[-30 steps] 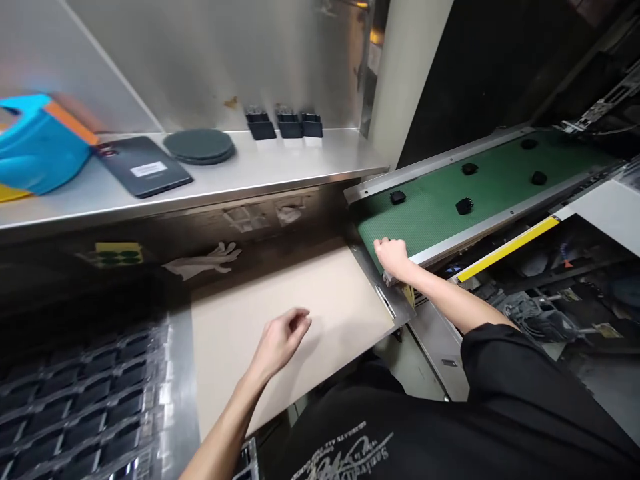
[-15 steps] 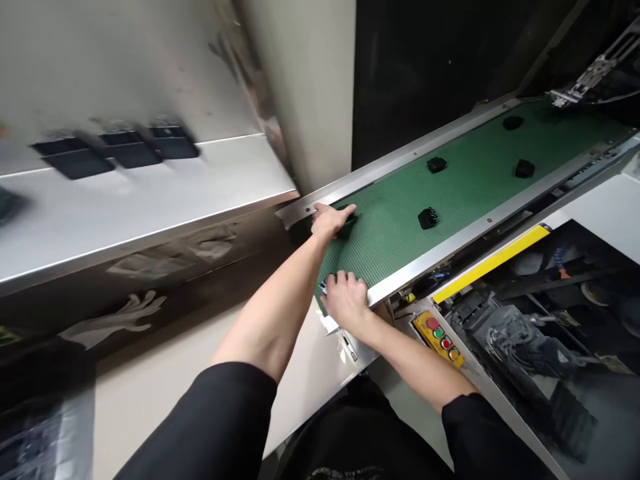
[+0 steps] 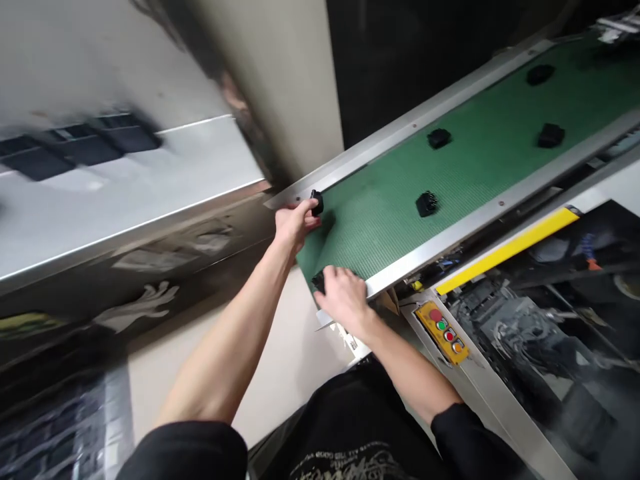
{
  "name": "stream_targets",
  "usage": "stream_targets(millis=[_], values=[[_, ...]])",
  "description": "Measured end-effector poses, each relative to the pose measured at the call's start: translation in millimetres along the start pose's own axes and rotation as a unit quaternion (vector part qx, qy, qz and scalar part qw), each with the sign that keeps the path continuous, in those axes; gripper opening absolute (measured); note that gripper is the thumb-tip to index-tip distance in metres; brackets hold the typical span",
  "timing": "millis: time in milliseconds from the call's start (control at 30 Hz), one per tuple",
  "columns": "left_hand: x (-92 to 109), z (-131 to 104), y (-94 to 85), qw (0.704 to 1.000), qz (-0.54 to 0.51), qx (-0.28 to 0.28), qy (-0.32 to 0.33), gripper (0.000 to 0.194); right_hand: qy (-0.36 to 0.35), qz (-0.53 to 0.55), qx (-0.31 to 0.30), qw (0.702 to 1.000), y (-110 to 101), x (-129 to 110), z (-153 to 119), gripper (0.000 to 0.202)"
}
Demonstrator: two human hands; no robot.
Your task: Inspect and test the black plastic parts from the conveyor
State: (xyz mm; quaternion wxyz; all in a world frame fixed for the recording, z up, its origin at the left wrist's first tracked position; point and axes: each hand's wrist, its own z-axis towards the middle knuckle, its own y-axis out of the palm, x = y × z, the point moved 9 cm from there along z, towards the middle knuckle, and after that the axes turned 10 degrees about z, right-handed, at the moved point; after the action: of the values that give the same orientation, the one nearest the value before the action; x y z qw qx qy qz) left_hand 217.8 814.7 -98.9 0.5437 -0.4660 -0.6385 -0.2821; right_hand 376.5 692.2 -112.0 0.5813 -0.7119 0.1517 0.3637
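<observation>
My left hand [image 3: 296,223] is closed on a small black plastic part [image 3: 317,202], pinched between thumb and fingers at the far side of the conveyor's near end. Below it, my right hand [image 3: 344,298] curls round another black plastic part [image 3: 318,281] at the belt's near corner; most of this part is hidden behind the fingers. Beyond both hands, several similar black parts lie spaced out on the green conveyor belt [image 3: 380,223], the closest being one with small prongs [image 3: 427,204].
Metal rails [image 3: 415,263] edge the belt. Dark rectangular blocks [image 3: 127,133] stand on a pale shelf [image 3: 200,157] at left, above a hanging white glove [image 3: 145,307]. A yellow button box [image 3: 442,332] and a yellow bar [image 3: 510,250] sit to the right. A blurred metal arm [image 3: 620,28] shows top right.
My left hand has turned and drawn back left, lifting a black part into plain sight. My right hand stays at the belt corner. The camera view has shifted.
</observation>
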Motion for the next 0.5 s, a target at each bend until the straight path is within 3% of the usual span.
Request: stream_targets(millis=[67,100,200,267,300,367,500], values=[[-14,-48,-47.4,0.986,-0.162,-0.008,-0.037,0.029,0.034,0.189,0.022,0.981,-15,15,-6,0.032],[-22,-75,-69.2,0.971,-0.232,-0.017,-0.049,0.029,0.040,0.314,0.016,0.948,-18,18,-9,0.036],[-49,-160,-117.1,0.932,-0.348,-0.054,-0.088,0.038,0.031,0.627,-0.099,0.772,-2,-11,-22,0.047],[-63,-205,-132.6,0.904,-0.400,-0.104,-0.105,0.045,0.035,0.703,-0.196,0.683,20,-52,-39,0.052],[-67,-223,-139.4,0.889,-0.426,-0.129,-0.107,0.046,0.041,0.712,-0.234,0.660,33,-74,-50,0.054],[-72,-249,-157.7,0.860,-0.473,-0.165,-0.103,0.046,0.059,0.706,-0.288,0.644,63,-113,-72,0.059],[-83,-280,-213.1,0.829,-0.521,-0.185,-0.087,0.043,0.094,0.674,-0.326,0.656,118,-164,-107,0.065]])
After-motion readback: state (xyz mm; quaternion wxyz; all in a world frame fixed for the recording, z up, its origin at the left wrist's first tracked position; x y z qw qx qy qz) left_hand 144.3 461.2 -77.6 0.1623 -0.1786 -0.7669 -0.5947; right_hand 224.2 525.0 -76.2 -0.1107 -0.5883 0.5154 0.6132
